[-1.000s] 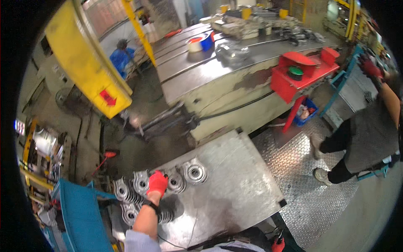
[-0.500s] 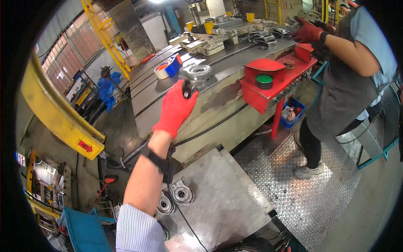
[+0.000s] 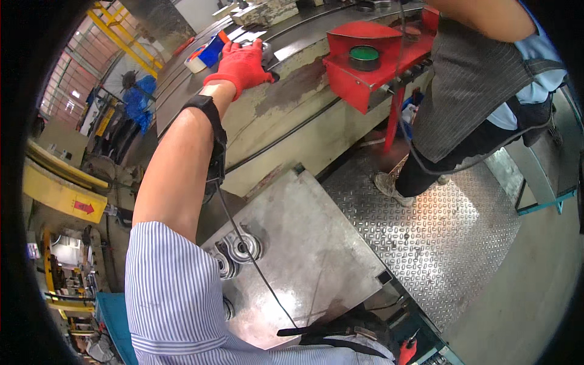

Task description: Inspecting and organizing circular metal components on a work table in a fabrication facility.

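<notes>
My left hand (image 3: 242, 68), in a red glove with dark fingertips, reaches out over the near edge of the machine bed (image 3: 176, 91). Its fingers are spread over a round metal casting (image 3: 266, 53), and the thumb stands apart on the right. The glove covers most of that casting; whether I touch it cannot be made out. Just left of the fingers are a blue tape roll (image 3: 213, 51) and a pale tape roll (image 3: 194, 63). A dark band circles my wrist, and a thin cable hangs from it. My right hand is out of view.
Similar round castings (image 3: 244, 247) sit on the left part of a metal-topped table (image 3: 304, 231). A red stand (image 3: 350, 85) holds a green-topped round tin (image 3: 364, 56). At right, a co-worker in a dark apron (image 3: 447, 91) stands on diamond-plate flooring (image 3: 426, 243). A yellow beam (image 3: 64, 191) lies left.
My left arm has stretched farther forward, and its curled fingers have spread over the casting. The view has tilted down, so the co-worker's gloved hands have left the picture.
</notes>
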Action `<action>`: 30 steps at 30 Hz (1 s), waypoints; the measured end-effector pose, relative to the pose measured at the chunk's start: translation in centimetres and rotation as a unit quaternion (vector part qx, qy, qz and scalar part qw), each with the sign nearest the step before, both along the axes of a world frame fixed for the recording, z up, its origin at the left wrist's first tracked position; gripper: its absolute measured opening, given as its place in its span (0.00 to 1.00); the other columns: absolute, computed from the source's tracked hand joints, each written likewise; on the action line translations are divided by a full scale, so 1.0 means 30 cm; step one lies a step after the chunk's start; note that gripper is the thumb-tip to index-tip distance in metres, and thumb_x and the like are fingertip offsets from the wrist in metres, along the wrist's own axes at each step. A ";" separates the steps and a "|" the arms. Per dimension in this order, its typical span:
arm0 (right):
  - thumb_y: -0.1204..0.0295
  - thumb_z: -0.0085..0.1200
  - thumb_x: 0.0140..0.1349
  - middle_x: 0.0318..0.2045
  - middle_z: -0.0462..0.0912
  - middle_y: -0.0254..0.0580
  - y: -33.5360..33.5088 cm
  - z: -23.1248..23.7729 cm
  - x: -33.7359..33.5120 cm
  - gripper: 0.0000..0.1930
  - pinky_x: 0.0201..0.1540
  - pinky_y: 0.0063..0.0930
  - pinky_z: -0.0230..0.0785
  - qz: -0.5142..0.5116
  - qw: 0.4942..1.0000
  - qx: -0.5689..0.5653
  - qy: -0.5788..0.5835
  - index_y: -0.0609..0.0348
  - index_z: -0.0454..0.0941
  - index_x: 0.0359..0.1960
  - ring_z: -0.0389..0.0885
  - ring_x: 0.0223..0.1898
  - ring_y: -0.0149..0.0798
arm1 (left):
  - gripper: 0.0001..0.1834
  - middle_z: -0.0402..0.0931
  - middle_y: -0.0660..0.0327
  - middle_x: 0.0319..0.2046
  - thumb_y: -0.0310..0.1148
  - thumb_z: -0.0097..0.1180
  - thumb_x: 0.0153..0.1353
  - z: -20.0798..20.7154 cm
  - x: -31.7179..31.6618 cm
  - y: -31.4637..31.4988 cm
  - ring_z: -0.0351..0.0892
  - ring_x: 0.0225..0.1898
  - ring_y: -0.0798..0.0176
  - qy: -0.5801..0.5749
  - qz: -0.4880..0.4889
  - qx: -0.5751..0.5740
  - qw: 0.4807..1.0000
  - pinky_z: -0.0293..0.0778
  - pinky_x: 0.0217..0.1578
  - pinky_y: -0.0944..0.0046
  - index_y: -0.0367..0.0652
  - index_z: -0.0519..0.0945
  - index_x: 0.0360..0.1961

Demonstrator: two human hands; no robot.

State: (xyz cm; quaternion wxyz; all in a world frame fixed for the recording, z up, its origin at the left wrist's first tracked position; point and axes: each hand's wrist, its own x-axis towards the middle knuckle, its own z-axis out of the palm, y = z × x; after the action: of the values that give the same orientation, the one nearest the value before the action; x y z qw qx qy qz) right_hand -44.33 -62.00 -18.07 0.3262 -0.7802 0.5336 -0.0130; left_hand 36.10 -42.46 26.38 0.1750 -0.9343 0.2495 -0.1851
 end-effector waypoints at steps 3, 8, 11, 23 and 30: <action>0.66 0.56 0.55 0.44 0.78 0.60 -0.006 0.007 0.023 0.24 0.50 0.39 0.67 0.018 1.000 0.005 -0.009 0.69 0.71 0.51 0.76 0.47 0.58 | 0.44 0.71 0.45 0.52 0.48 0.62 0.44 0.005 -0.073 0.035 0.63 0.58 0.40 -0.001 -0.033 0.018 0.999 0.50 0.63 0.50 0.38 0.61 0.61; 0.66 0.56 0.55 0.44 0.78 0.60 -0.030 -0.004 0.079 0.24 0.49 0.39 0.67 0.074 0.997 0.014 -0.031 0.69 0.71 0.50 0.76 0.46 0.57 | 0.35 0.73 0.48 0.47 0.33 0.59 0.43 -0.068 -0.193 0.131 0.65 0.53 0.41 -0.080 -0.141 -0.094 0.982 0.57 0.58 0.49 0.38 0.65 0.56; 0.65 0.56 0.55 0.44 0.78 0.60 -0.039 -0.005 0.117 0.24 0.49 0.39 0.67 0.116 0.992 0.019 -0.041 0.69 0.72 0.50 0.76 0.46 0.57 | 0.39 0.73 0.49 0.48 0.31 0.63 0.40 -0.060 -0.409 0.211 0.63 0.55 0.41 -0.052 -0.163 -0.181 0.969 0.57 0.58 0.50 0.39 0.63 0.58; 0.64 0.56 0.56 0.44 0.78 0.60 0.071 0.030 0.209 0.23 0.49 0.39 0.68 0.232 0.970 0.021 -0.073 0.68 0.72 0.49 0.76 0.46 0.57 | 0.12 0.79 0.58 0.37 0.23 0.53 0.57 -0.638 -1.402 0.522 0.79 0.36 0.64 0.396 0.117 -0.905 0.103 0.76 0.38 0.67 0.34 0.76 0.43; 0.74 0.54 0.55 0.46 0.77 0.58 0.197 0.134 0.210 0.22 0.55 0.36 0.63 0.213 0.973 0.050 -0.073 0.71 0.70 0.52 0.74 0.50 0.52 | 0.11 0.79 0.62 0.35 0.26 0.55 0.57 -1.223 -1.651 0.621 0.78 0.33 0.69 0.284 0.135 -0.949 -0.038 0.74 0.32 0.71 0.40 0.77 0.42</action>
State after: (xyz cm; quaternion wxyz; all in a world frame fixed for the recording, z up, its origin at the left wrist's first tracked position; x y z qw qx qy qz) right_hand -38.03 -56.09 -14.05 0.3983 -0.8557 0.3293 0.0265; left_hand -13.42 -23.83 -10.32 0.9386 0.2172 0.2616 -0.0591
